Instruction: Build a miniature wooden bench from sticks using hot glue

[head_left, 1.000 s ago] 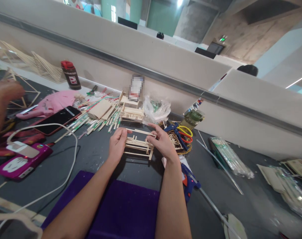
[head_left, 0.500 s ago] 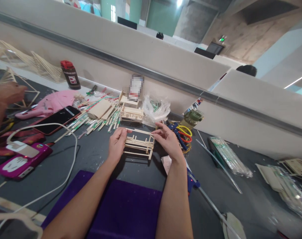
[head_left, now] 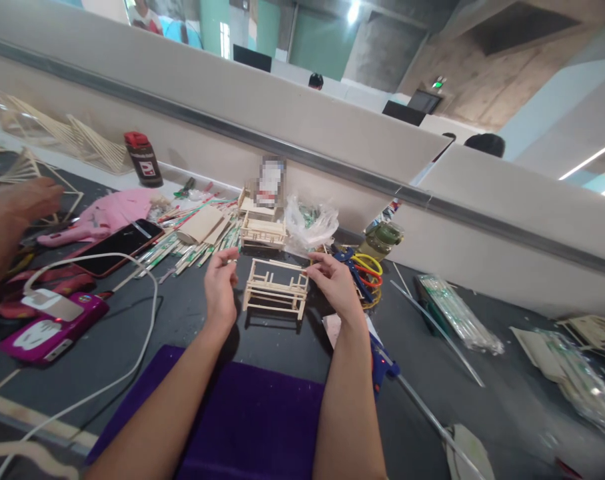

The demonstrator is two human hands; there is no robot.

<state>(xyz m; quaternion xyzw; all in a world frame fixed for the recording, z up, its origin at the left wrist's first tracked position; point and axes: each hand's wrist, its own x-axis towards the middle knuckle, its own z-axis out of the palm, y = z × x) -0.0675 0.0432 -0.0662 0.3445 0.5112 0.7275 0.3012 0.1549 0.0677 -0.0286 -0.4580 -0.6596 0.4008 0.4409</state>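
Observation:
A small frame model of pale wooden sticks (head_left: 276,293) stands on the dark table between my hands. My left hand (head_left: 221,288) is off to its left, fingers loosely bent, holding nothing. With thumb and fingers, my right hand (head_left: 336,285) pinches the model's upper right corner. Just behind is a second stick model (head_left: 263,230), like a small bed with rails. A blue hot glue gun (head_left: 382,367) lies by my right forearm, a clear glue stick reaching out from it.
At left, a co-worker's hand (head_left: 25,203) is over another stick structure. Loose sticks (head_left: 202,240), a phone (head_left: 120,247), a purple power strip (head_left: 57,327) and its white cable lie nearby. Behind are a plastic bag (head_left: 310,223) and a green bottle (head_left: 384,239); bagged sticks (head_left: 457,313) lie right.
My left hand has let go of the stick model's upper left corner and moved left. My right hand stays at the right corner. The view has shifted slightly.

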